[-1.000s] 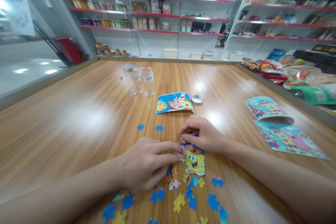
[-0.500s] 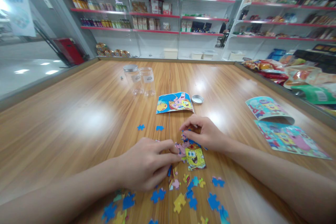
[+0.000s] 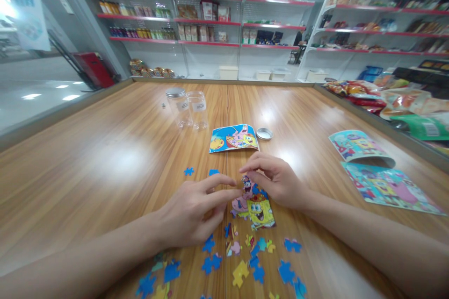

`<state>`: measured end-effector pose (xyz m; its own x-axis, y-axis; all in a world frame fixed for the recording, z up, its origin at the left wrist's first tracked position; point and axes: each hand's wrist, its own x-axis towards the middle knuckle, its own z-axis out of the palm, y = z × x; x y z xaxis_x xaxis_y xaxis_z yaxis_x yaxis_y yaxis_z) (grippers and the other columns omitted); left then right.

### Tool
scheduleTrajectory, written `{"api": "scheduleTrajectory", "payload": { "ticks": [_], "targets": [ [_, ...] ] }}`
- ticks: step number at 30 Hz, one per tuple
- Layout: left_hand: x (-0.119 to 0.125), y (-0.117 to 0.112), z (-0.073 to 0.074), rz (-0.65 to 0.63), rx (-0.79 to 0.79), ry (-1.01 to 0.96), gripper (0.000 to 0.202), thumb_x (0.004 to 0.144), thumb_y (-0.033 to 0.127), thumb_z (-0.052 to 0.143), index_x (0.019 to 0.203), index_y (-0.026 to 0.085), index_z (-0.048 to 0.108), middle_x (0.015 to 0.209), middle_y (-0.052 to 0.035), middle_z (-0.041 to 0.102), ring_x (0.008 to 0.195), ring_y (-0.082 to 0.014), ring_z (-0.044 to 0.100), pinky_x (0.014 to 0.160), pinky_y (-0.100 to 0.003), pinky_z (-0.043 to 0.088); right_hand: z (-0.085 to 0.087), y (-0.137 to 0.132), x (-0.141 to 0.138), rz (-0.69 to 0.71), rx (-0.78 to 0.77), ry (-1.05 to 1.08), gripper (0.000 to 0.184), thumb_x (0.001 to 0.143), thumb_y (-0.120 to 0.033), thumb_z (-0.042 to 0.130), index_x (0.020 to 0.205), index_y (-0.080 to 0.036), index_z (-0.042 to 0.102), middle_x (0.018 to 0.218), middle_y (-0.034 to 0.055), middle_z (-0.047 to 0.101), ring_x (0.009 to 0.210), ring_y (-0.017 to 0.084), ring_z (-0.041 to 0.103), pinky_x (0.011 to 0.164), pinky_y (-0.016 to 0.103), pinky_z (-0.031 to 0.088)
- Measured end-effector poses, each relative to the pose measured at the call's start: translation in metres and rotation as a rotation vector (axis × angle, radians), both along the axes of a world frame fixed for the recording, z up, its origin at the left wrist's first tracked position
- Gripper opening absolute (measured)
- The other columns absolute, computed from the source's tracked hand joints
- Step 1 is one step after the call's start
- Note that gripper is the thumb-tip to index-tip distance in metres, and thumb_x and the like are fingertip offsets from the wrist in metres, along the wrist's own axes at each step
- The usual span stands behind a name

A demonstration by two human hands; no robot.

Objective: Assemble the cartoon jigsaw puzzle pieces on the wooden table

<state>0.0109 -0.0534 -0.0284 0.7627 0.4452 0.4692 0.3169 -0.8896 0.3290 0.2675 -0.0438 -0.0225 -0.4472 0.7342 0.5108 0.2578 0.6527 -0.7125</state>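
A partly joined jigsaw puzzle [image 3: 259, 212] lies on the table before me, showing a yellow square cartoon face and pink and blue parts. My right hand [image 3: 277, 180] is at its upper edge, thumb and index finger bent close together at a puzzle piece [image 3: 247, 186] with a pink figure; the fingers partly hide it. My left hand [image 3: 196, 210] hovers by the puzzle's left side, fingers apart, with nothing seen in them. Loose pieces lie nearer me, among them a yellow piece [image 3: 240, 274] and a blue piece [image 3: 286, 271].
A picture card [image 3: 233, 139] of the cartoon lies beyond my hands, beside a metal lid [image 3: 264, 134]. Two clear jars [image 3: 180, 110] stand behind it. More picture cards [image 3: 389, 187] lie at right, near packaged snacks [image 3: 403, 98]. Stocked shelves [image 3: 206, 21] line the back.
My left hand has drawn back slightly up and left from the puzzle, uncovering its pink left part and a blue piece below. My right hand stays at the upper edge with little shift.
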Motion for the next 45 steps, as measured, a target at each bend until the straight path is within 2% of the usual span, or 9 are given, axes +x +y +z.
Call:
{"api": "scheduleTrajectory", "payload": {
  "ticks": [3, 6, 11, 16, 20, 24, 31, 37, 45],
  "targets": [
    [0.001, 0.002, -0.002, -0.037, 0.005, -0.025, 0.047, 0.090, 0.008, 0.050, 0.135, 0.020, 0.057, 0.133, -0.0102, 0.062, 0.108, -0.0190, 0.068, 0.082, -0.030, 0.062, 0.000, -0.003, -0.003, 0.017, 0.049, 0.017, 0.018, 0.099, -0.015, 0.056, 0.108, -0.020, 0.071, 0.097, 0.0048, 0.066, 0.091, 0.015, 0.064, 0.080, 0.031, 0.053],
    [0.002, 0.003, -0.004, -0.050, -0.011, -0.134, 0.044, 0.090, 0.005, 0.052, 0.132, 0.017, 0.059, 0.127, -0.0093, 0.066, 0.110, -0.0155, 0.068, 0.089, -0.025, 0.060, -0.001, -0.003, -0.005, 0.049, 0.097, 0.016, 0.016, 0.097, -0.012, 0.058, 0.106, -0.018, 0.070, 0.095, 0.0046, 0.068, 0.090, 0.014, 0.064, 0.080, 0.030, 0.053],
    [0.004, 0.004, -0.002, -0.014, -0.069, -0.246, 0.033, 0.091, 0.006, 0.060, 0.122, 0.017, 0.065, 0.116, -0.0070, 0.071, 0.098, -0.0098, 0.069, 0.081, -0.017, 0.057, -0.002, -0.004, -0.005, 0.069, 0.125, -0.052, 0.016, 0.095, -0.012, 0.061, 0.108, -0.017, 0.068, 0.093, 0.0034, 0.069, 0.086, 0.013, 0.064, 0.077, 0.028, 0.052],
    [0.006, 0.008, 0.000, 0.054, -0.172, -0.239, 0.013, 0.094, 0.013, 0.061, 0.103, 0.018, 0.070, 0.089, -0.0007, 0.071, 0.065, -0.0047, 0.058, 0.059, -0.015, 0.045, -0.005, -0.005, -0.007, 0.059, 0.158, -0.150, 0.019, 0.093, -0.016, 0.066, 0.111, -0.018, 0.068, 0.089, 0.0022, 0.069, 0.083, 0.013, 0.062, 0.075, 0.028, 0.050],
    [0.006, 0.009, -0.004, 0.143, -0.265, -0.225, 0.010, 0.094, 0.016, 0.061, 0.098, 0.018, 0.069, 0.073, 0.0036, 0.063, 0.053, -0.0034, 0.044, 0.050, -0.016, 0.034, -0.006, -0.005, -0.007, 0.066, 0.169, -0.184, 0.019, 0.093, -0.016, 0.066, 0.112, -0.018, 0.068, 0.090, 0.0023, 0.070, 0.083, 0.013, 0.061, 0.075, 0.028, 0.049],
    [0.006, 0.008, -0.007, 0.199, -0.354, -0.229, 0.009, 0.094, 0.020, 0.062, 0.100, 0.018, 0.068, 0.054, 0.0095, 0.044, 0.045, -0.0029, 0.035, 0.046, -0.015, 0.026, -0.006, -0.004, -0.008, 0.051, 0.181, -0.181, 0.020, 0.093, -0.015, 0.066, 0.112, -0.018, 0.067, 0.090, 0.0019, 0.069, 0.083, 0.013, 0.061, 0.075, 0.028, 0.048],
    [0.006, 0.008, -0.005, 0.195, -0.312, -0.219, 0.009, 0.093, 0.017, 0.061, 0.099, 0.019, 0.067, 0.061, 0.0076, 0.050, 0.047, -0.0028, 0.036, 0.047, -0.016, 0.028, -0.002, -0.005, -0.008, 0.050, 0.224, -0.192, 0.017, 0.093, -0.017, 0.066, 0.110, -0.017, 0.067, 0.088, 0.0022, 0.068, 0.084, 0.014, 0.061, 0.076, 0.030, 0.047],
    [0.006, 0.011, -0.006, -0.001, -0.190, -0.244, 0.018, 0.093, 0.009, 0.056, 0.103, 0.017, 0.068, 0.098, -0.0039, 0.067, 0.074, -0.0069, 0.057, 0.063, -0.018, 0.043, -0.004, -0.009, -0.015, 0.020, 0.225, -0.169, 0.020, 0.093, -0.020, 0.069, 0.112, -0.018, 0.063, 0.094, 0.0027, 0.069, 0.087, 0.015, 0.062, 0.079, 0.031, 0.049],
    [0.007, 0.008, -0.010, 0.179, -0.231, -0.189, 0.013, 0.094, 0.020, 0.062, 0.106, 0.019, 0.063, 0.064, 0.0076, 0.047, 0.050, -0.0046, 0.037, 0.049, -0.018, 0.029, -0.002, -0.008, -0.015, -0.024, 0.141, -0.150, 0.023, 0.092, -0.016, 0.065, 0.115, -0.018, 0.067, 0.089, 0.0022, 0.069, 0.082, 0.014, 0.062, 0.075, 0.029, 0.048]
  ]
}}
